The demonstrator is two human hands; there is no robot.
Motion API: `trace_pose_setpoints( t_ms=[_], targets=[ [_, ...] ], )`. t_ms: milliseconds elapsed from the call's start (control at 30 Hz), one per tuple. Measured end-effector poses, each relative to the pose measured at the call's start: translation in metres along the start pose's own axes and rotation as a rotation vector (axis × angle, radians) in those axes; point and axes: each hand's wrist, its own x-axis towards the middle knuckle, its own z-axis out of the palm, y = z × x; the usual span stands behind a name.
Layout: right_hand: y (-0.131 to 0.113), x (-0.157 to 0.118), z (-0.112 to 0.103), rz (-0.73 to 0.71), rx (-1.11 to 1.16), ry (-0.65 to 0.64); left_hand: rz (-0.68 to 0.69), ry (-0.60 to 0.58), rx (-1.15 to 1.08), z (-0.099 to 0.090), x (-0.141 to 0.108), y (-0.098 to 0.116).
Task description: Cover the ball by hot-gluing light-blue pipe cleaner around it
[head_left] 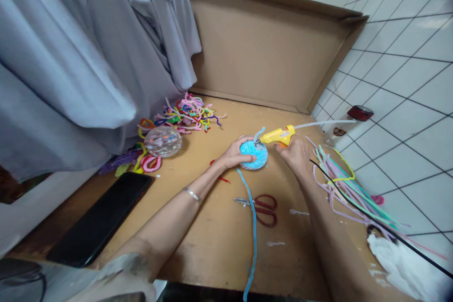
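My left hand (236, 153) is closed around a round ball wrapped in blue pipe cleaner (255, 156), with the thumb across its front. A short blue end sticks up from the top of the ball. My right hand (295, 153) grips a yellow glue gun (278, 135), whose nozzle meets the upper part of the ball; a long pale glue stick (322, 123) juts from its back. Below the ball, a loose blue pipe cleaner (254, 219) runs down to the table's front edge, crossing scissors with dark red handles (266, 210).
At the left lie a black phone (102, 219), a clear patterned ball (163, 141) and a heap of coloured pipe cleaners (191, 111). Pastel pipe cleaners (348, 188), a black cord (392, 231), a jar (339, 133) and white cloth (396, 264) are right. Cardboard (265, 47) stands behind.
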Motion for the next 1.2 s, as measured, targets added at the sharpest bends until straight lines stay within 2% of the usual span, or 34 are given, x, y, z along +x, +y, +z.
trace_pose_setpoints(
  t_ms=[367, 667, 1200],
  targets=[
    [-0.0003, -0.0018, -0.0023, -0.013, -0.022, -0.015, -0.006, -0.008, 0.017, 0.0004, -0.0004, 0.0019],
    [-0.0024, -0.0009, -0.0054, 0.010, -0.023, -0.090, 0.007, -0.006, 0.017, 0.0005, 0.0002, 0.0009],
    [-0.0017, 0.0004, -0.0064, 0.013, -0.053, -0.114, 0.028, -0.006, 0.028, 0.0001, -0.0005, 0.0011]
  ],
)
